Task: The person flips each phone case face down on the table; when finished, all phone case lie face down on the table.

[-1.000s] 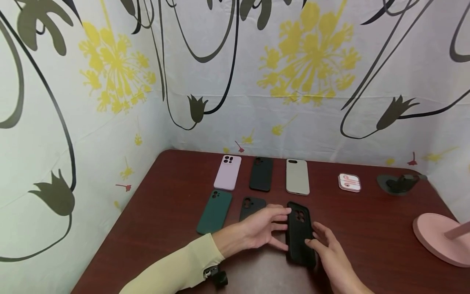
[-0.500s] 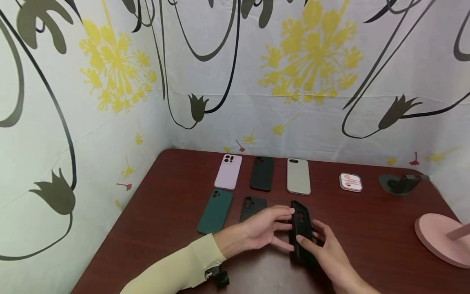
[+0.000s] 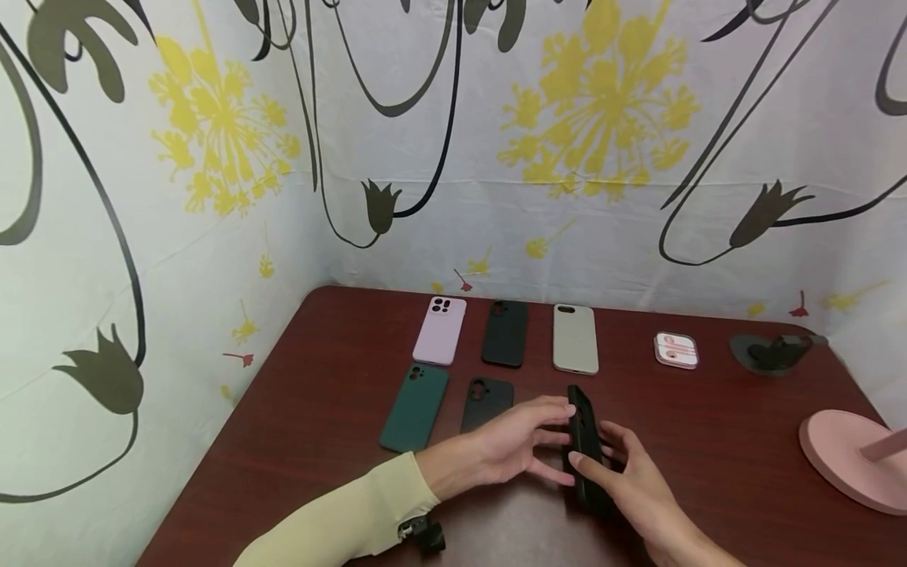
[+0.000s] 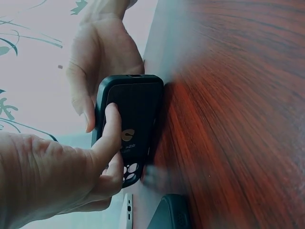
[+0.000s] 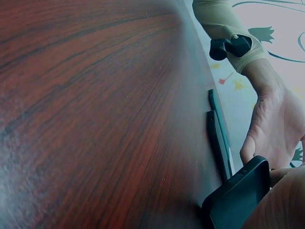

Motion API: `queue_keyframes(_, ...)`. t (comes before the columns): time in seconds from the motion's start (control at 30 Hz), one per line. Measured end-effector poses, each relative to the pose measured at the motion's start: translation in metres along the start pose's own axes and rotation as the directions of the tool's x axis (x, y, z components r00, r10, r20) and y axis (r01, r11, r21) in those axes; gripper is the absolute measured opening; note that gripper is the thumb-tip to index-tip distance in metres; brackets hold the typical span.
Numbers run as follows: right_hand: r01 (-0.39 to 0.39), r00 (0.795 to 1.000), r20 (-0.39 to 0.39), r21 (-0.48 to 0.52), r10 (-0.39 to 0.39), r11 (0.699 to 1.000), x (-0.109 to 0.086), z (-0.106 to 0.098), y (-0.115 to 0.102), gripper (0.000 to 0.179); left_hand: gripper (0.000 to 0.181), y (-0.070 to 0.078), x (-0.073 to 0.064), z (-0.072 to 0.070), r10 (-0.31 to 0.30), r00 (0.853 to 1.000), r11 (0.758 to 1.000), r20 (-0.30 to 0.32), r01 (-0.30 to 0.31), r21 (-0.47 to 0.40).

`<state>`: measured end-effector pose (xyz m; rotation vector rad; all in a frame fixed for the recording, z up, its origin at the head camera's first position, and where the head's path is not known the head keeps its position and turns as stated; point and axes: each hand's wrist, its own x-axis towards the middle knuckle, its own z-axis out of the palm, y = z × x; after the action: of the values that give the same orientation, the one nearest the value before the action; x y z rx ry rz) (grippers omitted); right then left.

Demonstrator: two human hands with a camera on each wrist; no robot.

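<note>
A black phone case (image 3: 585,445) stands tilted on its long edge over the table, its camera cutouts toward the far end. My right hand (image 3: 638,488) holds it from the right, thumb on the near face and fingers behind. From the left, the fairly straight fingers of my left hand (image 3: 513,441) touch the case. Seen in the left wrist view, the case's face (image 4: 136,107) bears a small pale logo, and a finger of the left hand (image 4: 71,167) lies against it. In the right wrist view the case (image 5: 240,198) shows its other face at the bottom.
Several other phone cases lie flat beyond my hands: green (image 3: 415,408), dark grey (image 3: 487,403), lilac (image 3: 440,331), black (image 3: 505,334) and pale grey (image 3: 575,339). Farther right are a small clear box (image 3: 675,350), a dark stand-like object (image 3: 772,354) and a pink round base (image 3: 846,457).
The black case has turned from facing up to nearly edge-on, shifting slightly right. My right thumb has moved left onto its face, and my left fingers have followed it slightly right.
</note>
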<state>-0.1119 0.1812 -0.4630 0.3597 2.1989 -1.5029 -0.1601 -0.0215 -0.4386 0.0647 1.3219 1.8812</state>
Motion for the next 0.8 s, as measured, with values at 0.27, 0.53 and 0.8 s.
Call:
queue_keyframes(0.27,0.005,1.0,-0.025,-0.027,-0.006,1.0,0.001,-0.004,0.005,0.101,0.069,-0.001,0.001,0.004,0.007,1.0,1.0,0.0,-0.007,0.01)
queue_keyframes(0.53,0.019,0.999,-0.025,-0.038,-0.02,0.999,0.0,-0.008,0.003,0.1,0.068,0.0,0.0,0.006,0.022,1.0,1.0,-0.002,-0.022,0.014)
queue_keyframes(0.8,0.012,1.0,-0.018,-0.059,-0.013,0.998,-0.003,-0.011,0.002,0.095,0.067,0.0,0.0,0.009,0.028,1.0,0.999,0.005,-0.028,0.018)
